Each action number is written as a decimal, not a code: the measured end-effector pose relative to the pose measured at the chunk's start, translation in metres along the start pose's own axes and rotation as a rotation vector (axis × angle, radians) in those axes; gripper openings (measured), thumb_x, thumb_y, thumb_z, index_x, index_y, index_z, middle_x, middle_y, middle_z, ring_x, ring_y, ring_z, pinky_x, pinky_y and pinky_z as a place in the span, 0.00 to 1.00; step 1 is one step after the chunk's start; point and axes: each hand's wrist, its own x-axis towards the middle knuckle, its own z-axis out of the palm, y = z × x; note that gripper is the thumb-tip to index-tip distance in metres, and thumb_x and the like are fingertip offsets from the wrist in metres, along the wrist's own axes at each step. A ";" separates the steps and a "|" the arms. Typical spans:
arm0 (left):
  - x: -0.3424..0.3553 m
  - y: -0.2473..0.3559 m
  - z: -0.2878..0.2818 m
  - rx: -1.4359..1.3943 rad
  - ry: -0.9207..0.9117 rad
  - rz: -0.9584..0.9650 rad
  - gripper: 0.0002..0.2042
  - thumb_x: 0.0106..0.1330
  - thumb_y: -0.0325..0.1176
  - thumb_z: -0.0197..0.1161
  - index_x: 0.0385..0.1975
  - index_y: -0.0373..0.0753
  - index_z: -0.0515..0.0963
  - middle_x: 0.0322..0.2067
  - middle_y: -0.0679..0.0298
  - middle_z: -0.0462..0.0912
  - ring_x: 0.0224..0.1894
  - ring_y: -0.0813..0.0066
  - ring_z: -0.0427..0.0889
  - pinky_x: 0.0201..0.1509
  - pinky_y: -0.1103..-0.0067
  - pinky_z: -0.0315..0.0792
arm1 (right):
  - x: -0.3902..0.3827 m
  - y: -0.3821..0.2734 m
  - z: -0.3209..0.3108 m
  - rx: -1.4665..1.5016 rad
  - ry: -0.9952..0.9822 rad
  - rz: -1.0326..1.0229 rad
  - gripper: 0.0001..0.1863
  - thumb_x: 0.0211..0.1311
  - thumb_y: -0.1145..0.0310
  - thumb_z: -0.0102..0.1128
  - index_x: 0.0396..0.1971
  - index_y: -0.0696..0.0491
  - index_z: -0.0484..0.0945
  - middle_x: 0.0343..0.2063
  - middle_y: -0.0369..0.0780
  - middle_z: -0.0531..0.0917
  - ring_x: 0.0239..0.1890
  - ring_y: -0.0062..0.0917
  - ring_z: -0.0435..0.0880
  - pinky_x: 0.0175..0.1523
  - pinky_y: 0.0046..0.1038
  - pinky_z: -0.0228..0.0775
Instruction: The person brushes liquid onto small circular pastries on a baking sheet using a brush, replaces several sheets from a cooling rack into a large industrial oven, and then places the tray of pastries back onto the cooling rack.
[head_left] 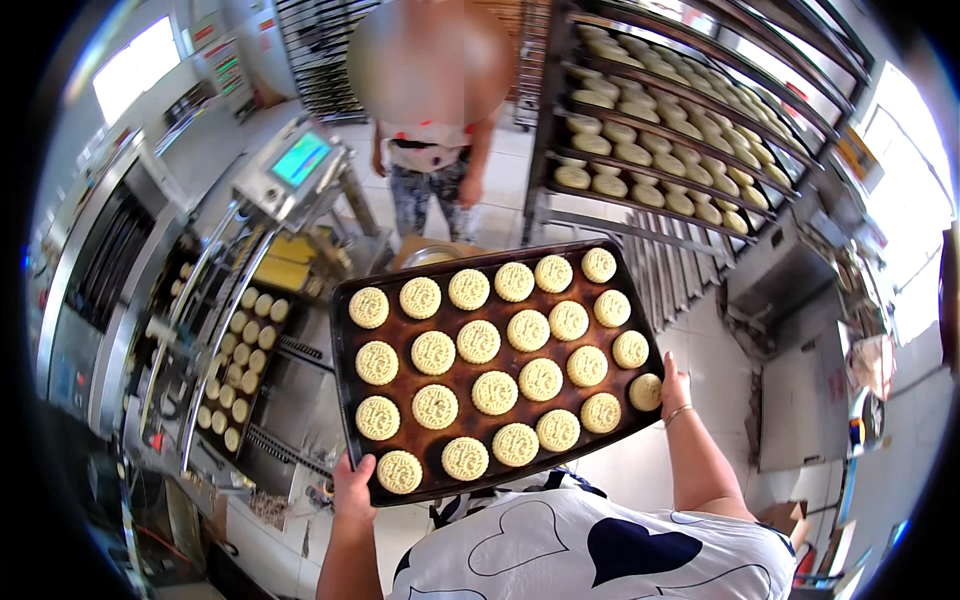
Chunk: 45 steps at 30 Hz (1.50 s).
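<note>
Head view: a tall, loaded rack [547, 130] stands at upper right, and a steel machine [305, 395] stands at your left. Directly in front of you, at centre, is a dark rectangular baking tray [432, 462], raised above the floor [620, 462], with brown patches on its base and a blackened rim. Your hands support it at both ends: your left hand [353, 484] pinches the near left corner, thumb over the rim; your right hand [677, 388] clasps the right edge. The fingers beneath are hidden. The machine's control screen [300, 159] is lit blue and green; its characters are too small to read. Twenty-four round pastries [540, 379] occupy the tray in four slightly uneven rows of six, each pale yellow with a scalloped edge. Smallest is the raised stamp [433, 352] on each top face: character-like marks, not clearly legible.
</note>
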 end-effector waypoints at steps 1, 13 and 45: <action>0.009 -0.011 0.020 0.040 -0.036 -0.016 0.19 0.54 0.31 0.64 0.44 0.31 0.69 0.39 0.64 0.76 0.39 0.75 0.75 0.46 0.78 0.69 | 0.020 0.002 -0.025 0.036 0.069 -0.029 0.37 0.54 0.41 0.53 0.32 0.69 0.76 0.29 0.43 0.79 0.30 0.25 0.75 0.39 0.29 0.68; 0.107 -0.087 0.218 0.171 -0.294 -0.105 0.18 0.53 0.34 0.69 0.40 0.35 0.72 0.36 0.68 0.78 0.37 0.82 0.75 0.45 0.82 0.68 | 0.123 -0.036 -0.200 -0.016 0.377 0.029 0.37 0.53 0.39 0.53 0.26 0.68 0.76 0.21 0.38 0.74 0.25 0.22 0.67 0.33 0.30 0.65; 0.204 -0.164 0.270 0.345 -0.030 -0.366 0.27 0.64 0.44 0.54 0.59 0.38 0.60 0.55 0.62 0.67 0.51 0.71 0.72 0.49 0.77 0.67 | 0.274 -0.148 0.065 1.330 -0.535 0.100 0.27 0.42 0.73 0.45 0.50 0.51 0.70 0.51 0.40 0.73 0.55 0.39 0.69 0.58 0.47 0.62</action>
